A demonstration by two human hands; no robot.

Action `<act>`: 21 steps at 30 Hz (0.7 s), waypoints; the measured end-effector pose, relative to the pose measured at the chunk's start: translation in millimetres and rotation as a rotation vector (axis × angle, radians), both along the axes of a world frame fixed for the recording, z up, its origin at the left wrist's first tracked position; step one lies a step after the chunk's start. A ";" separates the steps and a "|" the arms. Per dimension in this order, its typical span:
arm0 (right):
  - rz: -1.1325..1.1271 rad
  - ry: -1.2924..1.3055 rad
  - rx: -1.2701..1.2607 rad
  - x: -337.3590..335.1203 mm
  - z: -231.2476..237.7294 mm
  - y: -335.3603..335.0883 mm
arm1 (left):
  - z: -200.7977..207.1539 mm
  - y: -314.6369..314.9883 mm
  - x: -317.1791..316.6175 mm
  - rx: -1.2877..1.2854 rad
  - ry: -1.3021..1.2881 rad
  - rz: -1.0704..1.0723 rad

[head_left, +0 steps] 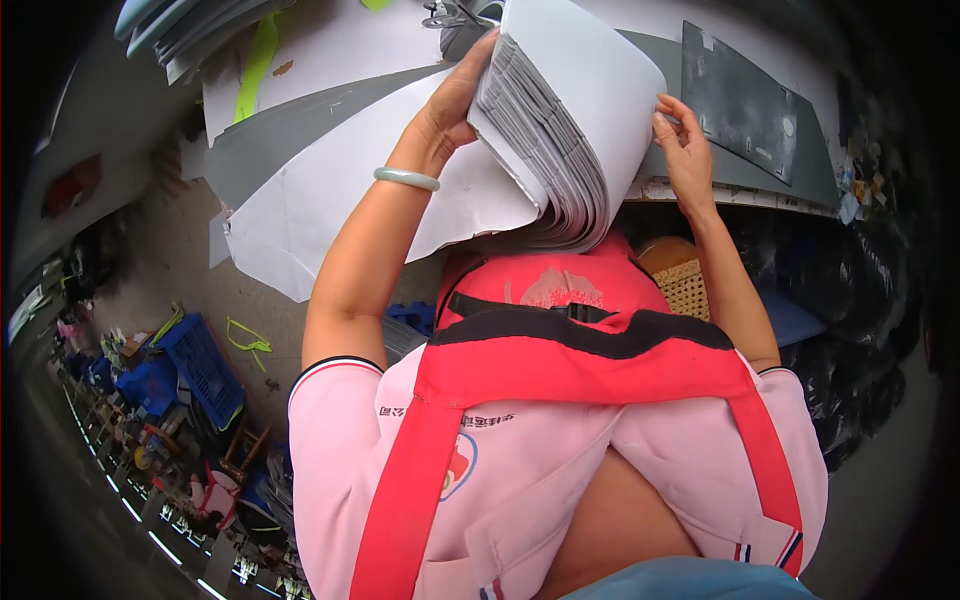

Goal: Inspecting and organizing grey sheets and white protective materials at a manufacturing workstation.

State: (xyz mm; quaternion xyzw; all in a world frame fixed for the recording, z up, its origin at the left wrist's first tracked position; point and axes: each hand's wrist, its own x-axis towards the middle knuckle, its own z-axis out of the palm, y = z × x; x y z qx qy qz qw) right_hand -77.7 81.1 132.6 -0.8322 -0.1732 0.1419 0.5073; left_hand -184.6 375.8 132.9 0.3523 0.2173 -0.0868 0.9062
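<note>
A thick stack of white and grey flexible sheets (580, 70) stands tilted in front of me, its lower end bowed and its layered edges fanned. My left hand (458, 105), with a pale green bangle on the wrist, grips the stack's left side. At the opposite edge is my right hand (686, 140), its fingers loosely bent and apart, fingertips at the top sheet's rim. Beneath the stack lies a large white sheet (330, 215) with an uneven edge, partly over a grey board (300, 118). The stack's lower end comes close to my red apron (590, 375).
A dark flat panel (745, 105) lies on the table to the right. Bright green strips (258, 70) and more stacked sheets (190, 30) are at the far left. Below the table are a woven chair (682, 288), black bags (850, 300) and a blue crate (203, 370).
</note>
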 end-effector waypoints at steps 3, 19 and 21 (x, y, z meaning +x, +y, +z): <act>-0.125 0.192 0.059 4.3 -28.4 -20.3 | 24.3 -55.2 12.7 0.025 -0.065 -0.123; -0.494 1.067 1.059 -6.8 -55.7 -153.3 | -1.3 -235.1 25.6 1.157 -0.321 -0.761; -0.570 0.719 0.486 1.9 -51.4 -154.5 | -6.1 -234.2 25.9 1.065 -0.334 -0.753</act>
